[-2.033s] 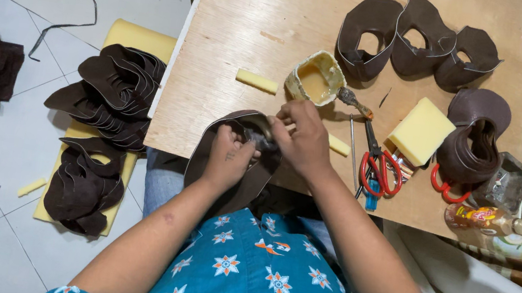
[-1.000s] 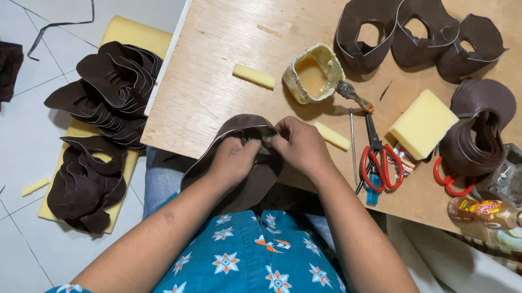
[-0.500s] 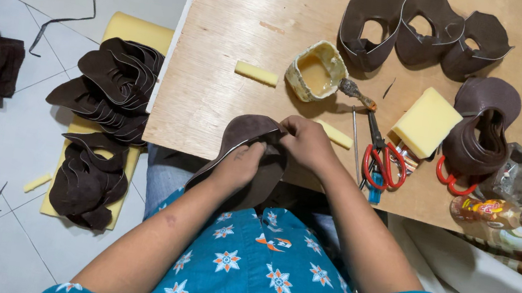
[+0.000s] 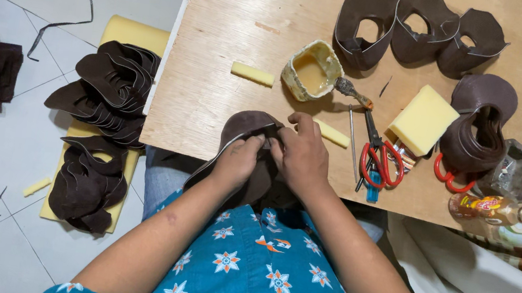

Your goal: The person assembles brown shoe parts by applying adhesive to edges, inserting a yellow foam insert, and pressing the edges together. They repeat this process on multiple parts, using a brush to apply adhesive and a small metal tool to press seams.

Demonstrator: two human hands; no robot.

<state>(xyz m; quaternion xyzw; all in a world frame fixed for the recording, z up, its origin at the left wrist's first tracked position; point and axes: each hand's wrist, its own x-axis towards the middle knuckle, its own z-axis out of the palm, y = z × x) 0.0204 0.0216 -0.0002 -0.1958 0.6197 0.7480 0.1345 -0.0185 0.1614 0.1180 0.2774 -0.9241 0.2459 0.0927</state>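
A dark brown curved leather piece (image 4: 245, 126) with a pale edge lies over the near edge of the plywood table (image 4: 218, 60). My left hand (image 4: 239, 160) presses on its middle with the fingers curled over the edge. Beside it, my right hand (image 4: 303, 155) pinches the same piece at its top edge. Both hands touch each other over the leather. An open tin of yellowish glue (image 4: 311, 74) stands just beyond my hands, with a brush (image 4: 352, 91) resting at its side.
Three brown leather pieces (image 4: 418, 26) lie at the table's far side, a stack of them (image 4: 478, 131) at the right by a yellow sponge (image 4: 423, 119). Red-handled scissors (image 4: 377, 158), foam strips (image 4: 252, 73) and bottles (image 4: 500, 218) are near. More leather pieces (image 4: 106, 99) are piled on foam on the floor.
My hands have shifted slightly along the leather piece's edge, staying on it. The view has drifted a little; nothing else moved.
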